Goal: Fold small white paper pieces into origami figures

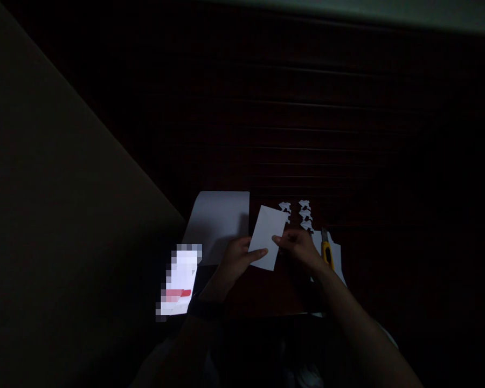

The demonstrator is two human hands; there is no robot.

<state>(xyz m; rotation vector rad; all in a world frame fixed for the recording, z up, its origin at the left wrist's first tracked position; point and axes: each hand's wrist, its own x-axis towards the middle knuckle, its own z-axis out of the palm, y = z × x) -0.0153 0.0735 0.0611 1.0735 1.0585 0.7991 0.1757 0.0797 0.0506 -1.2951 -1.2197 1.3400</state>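
A white rectangular piece of paper (268,231) is held tilted above the dark table between both hands. My left hand (239,257) grips its lower left side, thumb on top and fingers behind. On the right edge, my right hand (298,248) pinches the paper with its thumb on the face. Faint crease lines show near the paper's top. Just beyond it lie small folded paper shapes (305,214) in two columns, the left column (285,206) partly hidden by the held sheet.
A larger white sheet (220,215) lies at the left. Beside my left wrist glows a partly blurred screen (181,280). To the right, a yellow box cutter (327,252) rests on white paper (337,258). A pale wall (64,188) borders the left; the room is dim.
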